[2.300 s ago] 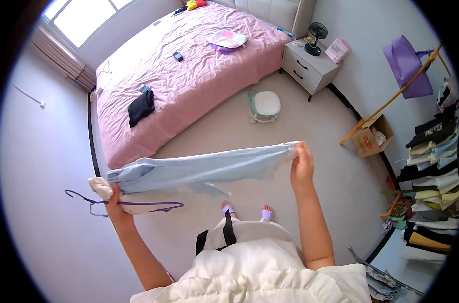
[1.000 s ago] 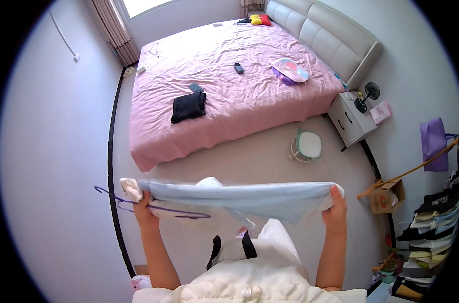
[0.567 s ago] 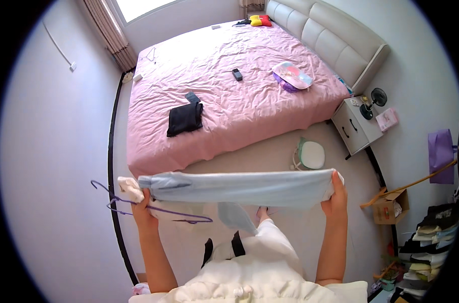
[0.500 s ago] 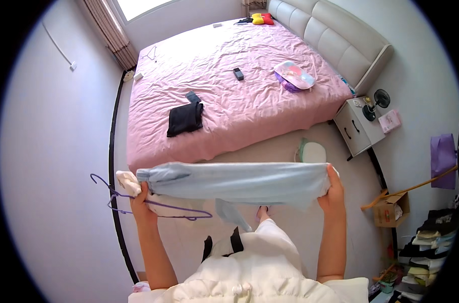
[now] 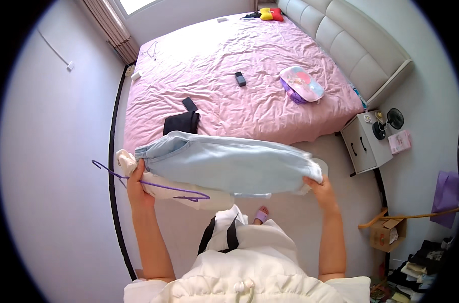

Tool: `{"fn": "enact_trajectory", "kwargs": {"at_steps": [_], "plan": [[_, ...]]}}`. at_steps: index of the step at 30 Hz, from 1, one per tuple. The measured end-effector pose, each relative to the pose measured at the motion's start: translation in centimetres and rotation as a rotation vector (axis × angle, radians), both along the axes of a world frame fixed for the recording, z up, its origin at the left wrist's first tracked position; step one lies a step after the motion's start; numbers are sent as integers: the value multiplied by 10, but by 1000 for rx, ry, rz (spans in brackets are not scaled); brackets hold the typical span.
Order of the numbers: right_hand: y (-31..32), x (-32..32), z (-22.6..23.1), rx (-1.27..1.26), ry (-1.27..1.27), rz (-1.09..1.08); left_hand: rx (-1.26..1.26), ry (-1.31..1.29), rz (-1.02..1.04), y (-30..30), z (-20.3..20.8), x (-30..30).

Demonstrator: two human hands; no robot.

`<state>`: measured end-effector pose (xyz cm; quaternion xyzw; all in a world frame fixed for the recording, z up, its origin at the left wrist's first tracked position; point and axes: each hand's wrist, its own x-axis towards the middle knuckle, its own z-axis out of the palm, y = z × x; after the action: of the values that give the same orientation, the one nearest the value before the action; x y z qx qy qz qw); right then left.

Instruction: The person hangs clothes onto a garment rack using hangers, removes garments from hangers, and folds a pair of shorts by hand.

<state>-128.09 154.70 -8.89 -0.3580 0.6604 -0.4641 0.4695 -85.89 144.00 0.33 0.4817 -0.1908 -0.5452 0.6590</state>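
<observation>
Light blue jeans (image 5: 229,160) are stretched sideways in the air between my two hands. My left hand (image 5: 140,191) is closed on the waistband end. A purple clothes hanger (image 5: 186,191) and a bunched cream cloth garment (image 5: 126,161) are also at that hand; part of the cream cloth hangs behind the jeans. At the other end, my right hand (image 5: 323,193) pinches the leg hem, fingers bent over the fabric. On the bed's near edge beyond the jeans lies a folded black garment (image 5: 181,122), partly covered from view by them.
A bed with a pink sheet (image 5: 229,111) stands ahead, bearing a dark phone (image 5: 190,104), a small black box (image 5: 240,79) and a pastel bag (image 5: 301,83). To the right are a nightstand (image 5: 361,144) with a fan (image 5: 395,118), a cardboard box (image 5: 387,237) and piled clothes (image 5: 416,272).
The jeans have risen in view toward the bed, and their upper edge now bows upward. My right hand has shifted slightly left and down, tilting the hem end lower.
</observation>
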Motion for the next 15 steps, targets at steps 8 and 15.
{"fn": "enact_trajectory", "kwargs": {"at_steps": [8, 15], "plan": [[-77, -11, 28, -248, 47, -147, 115, -8, -64, -109, -28, 1], [-139, 3, 42, -151, -402, -372, 59, 112, -290, -235, -38, -29]]}}
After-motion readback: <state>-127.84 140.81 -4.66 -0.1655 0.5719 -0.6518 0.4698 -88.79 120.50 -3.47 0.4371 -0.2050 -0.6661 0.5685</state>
